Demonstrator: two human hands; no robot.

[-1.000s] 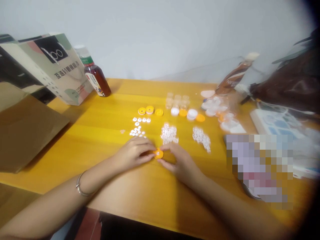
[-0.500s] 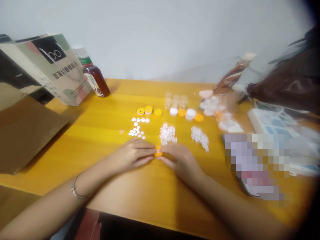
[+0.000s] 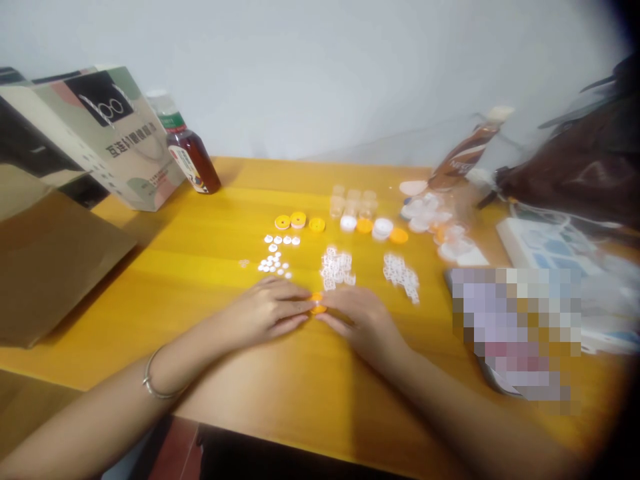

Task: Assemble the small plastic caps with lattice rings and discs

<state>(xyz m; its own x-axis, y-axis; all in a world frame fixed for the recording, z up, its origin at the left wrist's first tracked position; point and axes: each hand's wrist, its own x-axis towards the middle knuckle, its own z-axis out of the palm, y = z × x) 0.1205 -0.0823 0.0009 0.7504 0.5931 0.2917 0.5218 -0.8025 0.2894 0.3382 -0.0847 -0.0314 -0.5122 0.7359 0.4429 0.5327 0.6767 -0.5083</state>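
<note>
Between my two hands sits an orange round cap (image 3: pixel 317 309) with a small whitish piece at its middle, partly covered by fingers. My left hand (image 3: pixel 270 307) grips it from the left, with a fingertip on the whitish piece. From the right, my right hand (image 3: pixel 363 319) closes thumb and fingers on the rim. Beyond my left hand lie several small white discs (image 3: pixel 270 265) and a row of white pieces with raised centres (image 3: pixel 283 240). Two heaps of small white plastic pieces (image 3: pixel 338 267) lie beyond my right hand.
Yellow ring-shaped caps (image 3: pixel 299 220) and white and orange lids (image 3: pixel 383 228) line up farther back, before clear little cups (image 3: pixel 353 201). A dark drink bottle (image 3: pixel 195 163) and paper bag (image 3: pixel 135 143) stand left. At right are a coffee bottle (image 3: pixel 463 153) and a pixelated flat object (image 3: pixel 515 333).
My left fingers have moved over the middle of the orange cap, onto the whitish piece. My right fingers have closed in nearer over its rim. Other things stay in place.
</note>
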